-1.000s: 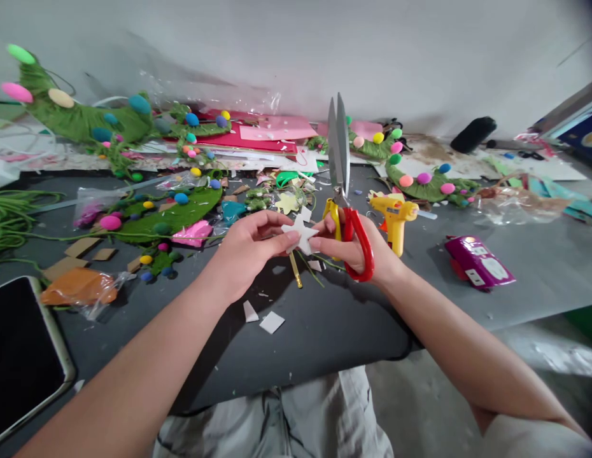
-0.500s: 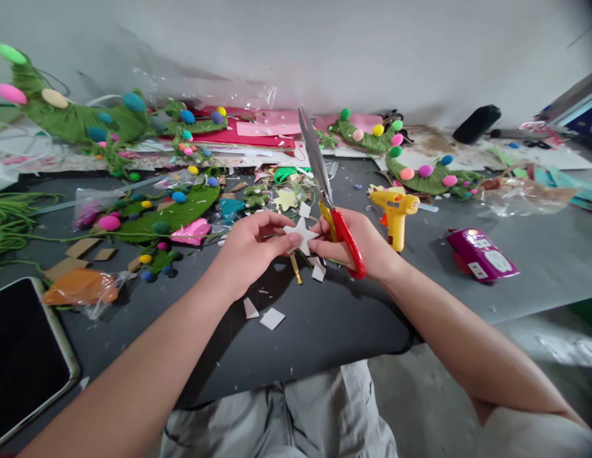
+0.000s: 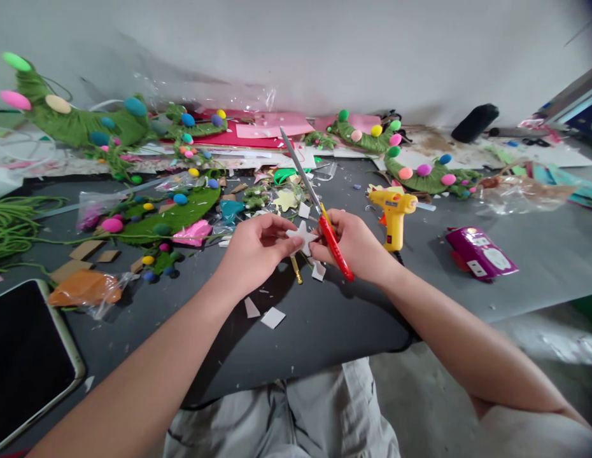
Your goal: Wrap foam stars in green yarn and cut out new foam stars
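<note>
My left hand (image 3: 260,251) pinches a small white star (image 3: 302,236) between thumb and fingers, above the middle of the dark table. On the star's other side, my right hand (image 3: 356,245) touches its edge with the fingertips. Scissors with red handles (image 3: 335,249) hang on that same right hand, their blades pointing up and away to the left. A thin gold stick (image 3: 296,270) lies below the star. Around it are white offcuts (image 3: 273,317), some cut to slanted shapes.
A yellow glue gun (image 3: 395,216) stands right of my hands, with a purple packet (image 3: 482,253) beyond it. Green wrapped shapes with coloured balls (image 3: 86,124) line the back. At the left are a tablet (image 3: 26,362), an orange bag (image 3: 86,289) and green cord (image 3: 12,222).
The scissors have tilted further to the left in my right hand, blades lower. The star has turned slightly, still between both hands.
</note>
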The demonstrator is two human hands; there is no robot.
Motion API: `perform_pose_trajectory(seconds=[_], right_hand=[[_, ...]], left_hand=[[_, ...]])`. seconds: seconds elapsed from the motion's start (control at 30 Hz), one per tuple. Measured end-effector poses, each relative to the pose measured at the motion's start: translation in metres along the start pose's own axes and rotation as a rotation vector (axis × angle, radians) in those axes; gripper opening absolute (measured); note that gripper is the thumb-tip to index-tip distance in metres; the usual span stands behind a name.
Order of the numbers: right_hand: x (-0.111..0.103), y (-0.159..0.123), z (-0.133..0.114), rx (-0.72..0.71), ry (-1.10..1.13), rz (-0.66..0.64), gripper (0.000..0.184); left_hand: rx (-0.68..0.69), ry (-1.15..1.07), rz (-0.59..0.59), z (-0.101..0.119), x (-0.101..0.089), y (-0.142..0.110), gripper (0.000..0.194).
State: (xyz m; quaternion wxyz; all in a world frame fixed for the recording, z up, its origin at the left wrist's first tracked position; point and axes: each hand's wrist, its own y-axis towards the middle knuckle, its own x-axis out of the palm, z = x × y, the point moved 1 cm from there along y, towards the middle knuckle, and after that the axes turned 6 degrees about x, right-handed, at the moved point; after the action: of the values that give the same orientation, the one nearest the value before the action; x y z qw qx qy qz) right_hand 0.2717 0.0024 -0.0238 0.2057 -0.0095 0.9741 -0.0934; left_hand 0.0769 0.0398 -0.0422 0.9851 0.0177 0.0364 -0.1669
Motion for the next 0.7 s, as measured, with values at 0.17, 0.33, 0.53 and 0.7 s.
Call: perform_pose_trajectory(seconds=[0.17, 0.33, 0.53, 0.7], right_hand=[[-0.004, 0.004, 0.005, -0.008, -0.009, 0.045, 0.029], [-0.015, 0.01, 0.007, -0.009, 0.08, 0.113, 0.039], [-0.027, 0.003, 0.006, -0.093, -0.145, 0.077, 0.056], [-0.02, -0.002, 0.003, -0.071, -0.344, -0.019, 0.058]], left_hand=[[0.044, -0.054, 0.149, 0.004, -0.017, 0.004, 0.035], [0.077, -0.252, 0.258, 0.013, -0.033, 0.007, 0.033], [0.201, -0.394, 0.397, 0.022, -0.048, 0.012, 0.037], [0.197, -0.484, 0.419, 0.027, -0.057, 0.012, 0.039]])
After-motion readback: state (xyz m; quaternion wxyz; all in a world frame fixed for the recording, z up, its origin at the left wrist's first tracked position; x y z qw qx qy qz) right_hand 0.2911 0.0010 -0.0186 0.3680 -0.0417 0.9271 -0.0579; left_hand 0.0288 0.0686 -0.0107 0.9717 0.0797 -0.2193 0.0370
